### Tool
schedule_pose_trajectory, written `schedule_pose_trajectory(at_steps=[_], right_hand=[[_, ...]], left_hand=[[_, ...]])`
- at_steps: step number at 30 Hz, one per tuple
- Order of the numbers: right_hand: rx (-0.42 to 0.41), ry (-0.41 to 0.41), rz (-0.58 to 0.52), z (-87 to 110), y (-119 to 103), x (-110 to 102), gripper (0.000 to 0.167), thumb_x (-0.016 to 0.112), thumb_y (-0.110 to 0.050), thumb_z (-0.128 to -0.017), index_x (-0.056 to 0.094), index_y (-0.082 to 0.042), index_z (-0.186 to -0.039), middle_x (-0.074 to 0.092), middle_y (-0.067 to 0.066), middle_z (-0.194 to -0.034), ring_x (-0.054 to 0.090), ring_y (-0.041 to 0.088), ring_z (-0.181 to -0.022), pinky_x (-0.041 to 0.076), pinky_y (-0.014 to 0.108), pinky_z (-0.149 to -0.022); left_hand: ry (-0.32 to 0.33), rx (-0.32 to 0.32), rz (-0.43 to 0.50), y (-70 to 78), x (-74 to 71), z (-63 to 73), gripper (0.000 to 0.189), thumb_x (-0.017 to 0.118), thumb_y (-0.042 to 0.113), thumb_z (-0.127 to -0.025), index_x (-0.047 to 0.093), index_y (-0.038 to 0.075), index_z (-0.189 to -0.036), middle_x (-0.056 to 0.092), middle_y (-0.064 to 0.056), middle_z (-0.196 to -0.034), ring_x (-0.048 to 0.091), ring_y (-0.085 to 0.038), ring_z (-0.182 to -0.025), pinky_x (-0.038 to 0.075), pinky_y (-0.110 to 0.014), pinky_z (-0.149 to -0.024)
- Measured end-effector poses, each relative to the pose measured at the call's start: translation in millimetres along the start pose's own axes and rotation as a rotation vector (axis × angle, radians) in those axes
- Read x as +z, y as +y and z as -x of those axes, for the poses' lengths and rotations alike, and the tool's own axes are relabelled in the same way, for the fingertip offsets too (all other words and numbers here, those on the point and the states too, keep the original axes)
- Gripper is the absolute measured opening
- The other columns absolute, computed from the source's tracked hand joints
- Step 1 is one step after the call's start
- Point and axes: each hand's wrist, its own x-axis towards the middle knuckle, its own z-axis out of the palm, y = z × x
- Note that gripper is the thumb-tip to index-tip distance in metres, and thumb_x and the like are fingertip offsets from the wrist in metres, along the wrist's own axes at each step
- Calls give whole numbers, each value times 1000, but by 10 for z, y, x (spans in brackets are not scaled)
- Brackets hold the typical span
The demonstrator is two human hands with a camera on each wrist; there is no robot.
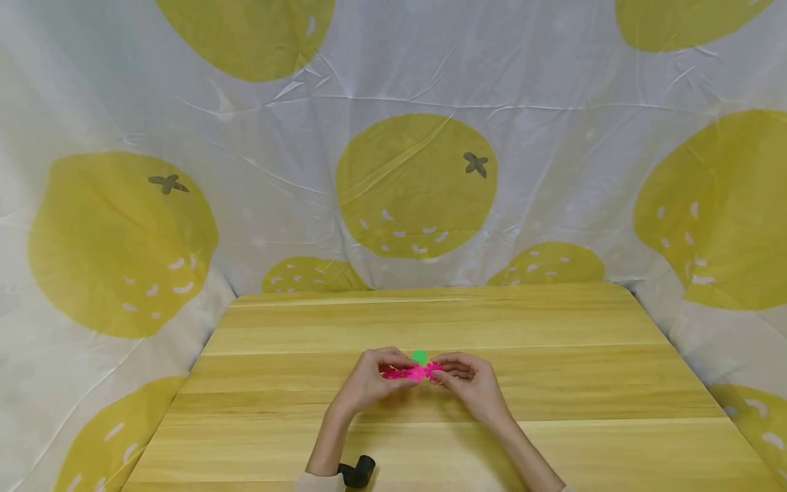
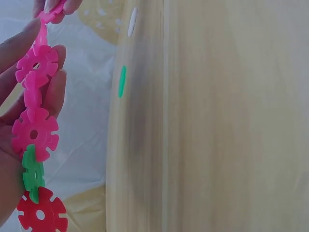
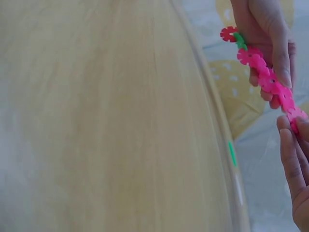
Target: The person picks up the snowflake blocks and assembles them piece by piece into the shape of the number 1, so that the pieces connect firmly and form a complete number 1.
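Observation:
A chain of interlocking snowflake discs (image 2: 36, 130) runs through my left hand (image 1: 371, 374): a red disc (image 2: 42, 212) at one end, then a green disc (image 2: 33, 174), then several pink ones. The left thumb and fingers grip the chain along its pink part. At the other end my right hand (image 1: 470, 383) pinches a pink disc (image 3: 296, 116) between thumb and fingers, and that disc meets the rest of the chain. Both hands are close together above the table, fingertips nearly meeting.
A loose green disc (image 1: 419, 357) lies on the wooden table (image 1: 553, 328) just beyond the hands. Near it is a white flat piece (image 2: 133, 21), seen edge-on in the wrist views. A lemon-print cloth (image 1: 418, 184) hangs behind the table. Something black (image 1: 359, 471) sits at the left wrist.

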Motion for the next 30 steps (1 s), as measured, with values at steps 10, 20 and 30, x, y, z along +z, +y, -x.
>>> schedule_pose_trajectory(at_steps=[10, 20, 30], right_hand=[[-1, -25, -29, 14, -5, 21, 32, 75, -5, -93, 71, 9, -122, 74, 31, -110, 79, 17, -88, 61, 48, -83], [-25, -25, -42, 31, 12, 51, 25, 74, -1, -92, 73, 12, -114, 74, 31, -109, 78, 13, -90, 61, 47, -81], [-14, -2, -30, 34, -6, 82, 24, 78, -2, -89, 76, 10, -110, 75, 28, -108, 78, 12, -89, 63, 38, -79]], left_hand=[[5, -3, -6, 12, 4, 3, 20, 86, 19, -86, 82, 16, -106, 76, -2, -102, 65, -19, -98, 54, -22, -78], [-10, 18, -32, 43, 0, 14, 18, 82, 10, -88, 83, 11, -106, 73, -1, -98, 64, -17, -93, 55, -23, -76], [-19, 24, -24, 38, 13, 4, 17, 83, 12, -88, 83, 12, -104, 74, -2, -98, 65, -15, -93, 56, -25, -77]])
